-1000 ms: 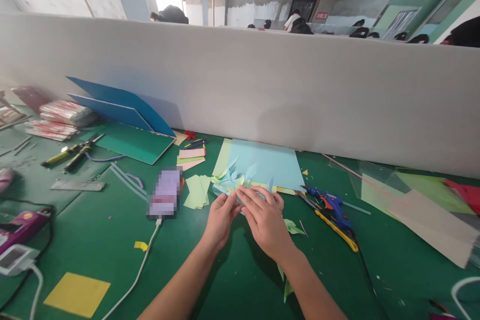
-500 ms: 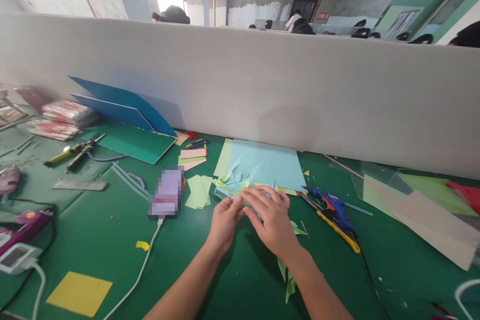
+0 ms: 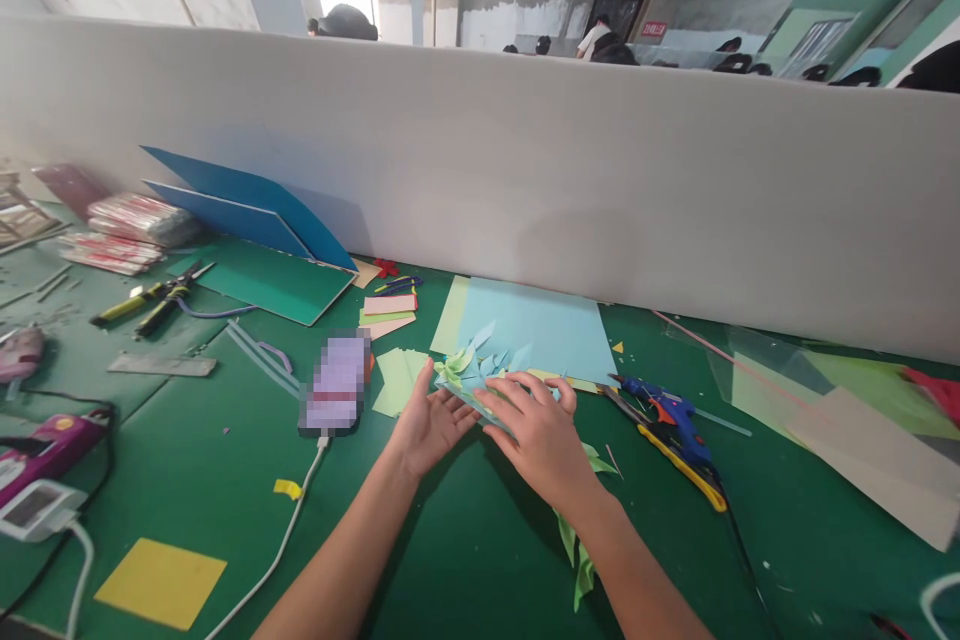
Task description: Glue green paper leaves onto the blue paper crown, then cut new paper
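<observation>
Left hand (image 3: 426,432): palm turned up, thumb raised and well away from the others, fingers loosely extended towards the right; no grip formed. Fingertips reach the near edge of a blue-and-green paper piece (image 3: 463,366); whether they touch its underside cannot be told.

Right hand (image 3: 541,432): back upward, fingers bent and a little apart, laid over the near right part of the same piece. Thumb lies lower, towards the left hand. How firmly the piece is held, if at all, is hidden.

Piece itself: in front of both hands, between them and the pale blue sheet (image 3: 540,320), overlapping that sheet in view. Pointed blue and pale green folds stand out from it.

Nearby on the green surface (image 3: 465,560): pale green cards (image 3: 391,382) just beyond the left hand; a device with a blurred screen (image 3: 335,385) left of those, white cable (image 3: 283,540) at its near end. To the right, a blue glue gun (image 3: 681,417) beside a yellow-handled tool (image 3: 686,468). Green leaf-shaped papers (image 3: 584,575) lie by the right forearm, partly covered. A yellow paper (image 3: 161,583) lies flat at near left.
</observation>
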The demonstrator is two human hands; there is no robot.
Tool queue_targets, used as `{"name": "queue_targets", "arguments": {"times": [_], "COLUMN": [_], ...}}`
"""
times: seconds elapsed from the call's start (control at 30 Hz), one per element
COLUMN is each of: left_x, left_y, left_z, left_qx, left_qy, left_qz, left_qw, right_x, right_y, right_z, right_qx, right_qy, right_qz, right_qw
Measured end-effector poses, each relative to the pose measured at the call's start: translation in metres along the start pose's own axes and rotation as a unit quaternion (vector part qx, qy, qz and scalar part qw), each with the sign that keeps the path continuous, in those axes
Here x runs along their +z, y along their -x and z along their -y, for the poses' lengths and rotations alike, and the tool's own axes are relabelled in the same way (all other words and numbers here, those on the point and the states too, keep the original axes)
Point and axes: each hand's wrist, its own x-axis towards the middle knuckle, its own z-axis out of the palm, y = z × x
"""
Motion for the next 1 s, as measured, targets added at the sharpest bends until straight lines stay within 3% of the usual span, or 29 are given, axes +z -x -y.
{"name": "queue_targets", "arguments": {"times": [0.27,0.5,0.6,1.0], "left_x": [0.015,0.023,0.027,0.03], "left_y": [-0.008,0.009,0.014,0.018], "left_z": [-0.002,0.012,0.017,0.019], "left_qx": [0.056,0.186,0.217,0.223], "left_qy": [0.009,-0.077,-0.1,-0.083], "left_qz": [-0.046,0.022,0.029,0.006], "left_qw": [0.997,0.979,0.971,0.971], "right_x": [0.001,-0.019,-0.022,-0.013], "right_y": [0.003,-0.001,-0.004,-0.004], "right_z": [0.001,0.0,0.001,0.005], "right_qx": [0.009,0.031,0.025,-0.012], "right_qy": [-0.006,-0.013,-0.012,-0.003], "right_qz": [-0.01,-0.084,-0.077,-0.047], "right_qw": [1.0,0.996,0.997,0.999]}}
